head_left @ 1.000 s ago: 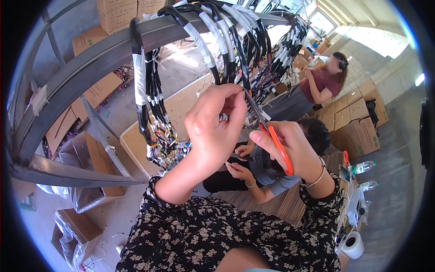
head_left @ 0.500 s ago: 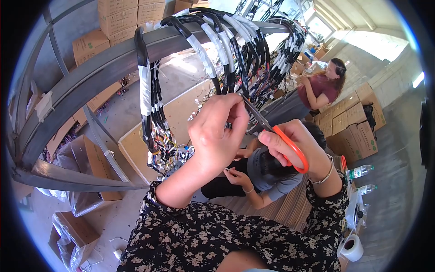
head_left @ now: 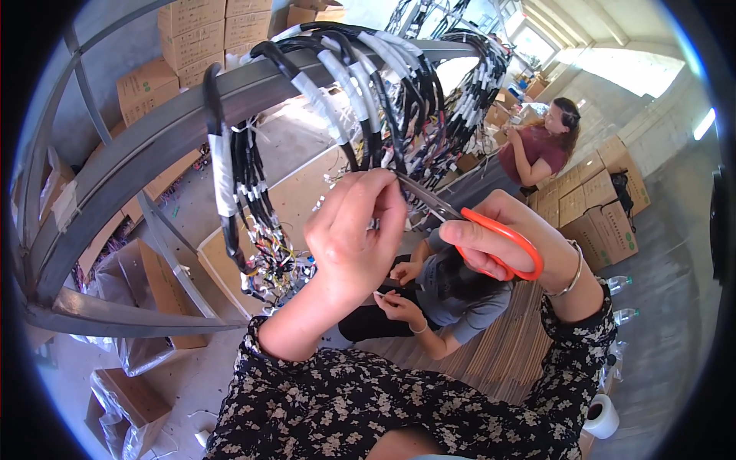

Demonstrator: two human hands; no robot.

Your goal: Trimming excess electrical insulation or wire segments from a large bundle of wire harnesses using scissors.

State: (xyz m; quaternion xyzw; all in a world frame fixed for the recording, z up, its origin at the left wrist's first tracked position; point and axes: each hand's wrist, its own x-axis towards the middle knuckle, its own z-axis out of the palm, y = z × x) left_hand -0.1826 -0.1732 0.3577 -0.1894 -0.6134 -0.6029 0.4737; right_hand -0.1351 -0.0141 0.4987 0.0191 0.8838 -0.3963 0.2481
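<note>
My left hand (head_left: 354,230) is raised in front of hanging black wire harnesses (head_left: 313,96), thumb and fingers pinched together. Black cable runs down right behind its fingertips; what they hold is hidden. In my right hand (head_left: 502,205) is a pair of orange-handled scissors (head_left: 526,243), thumb through one loop. The metal blades point left and reach the left fingertips beside the cable. White tape wraps parts of the harnesses, which drape over a grey metal rail (head_left: 153,138). One harness (head_left: 221,176) hangs apart on the left, with loose coloured wires and connectors at its lower end.
Below my hands a seated person in grey (head_left: 475,310) handles something small. Another person in maroon (head_left: 537,149) stands at the far right. Cardboard boxes (head_left: 602,234), an open plastic-lined carton (head_left: 126,410), bottles (head_left: 622,316) and a white roll (head_left: 602,418) stand around.
Both hands have shifted slightly left in view and the right forearm sits farther right. The scissors' orange loops look wider apart. The left fingers stay pinched.
</note>
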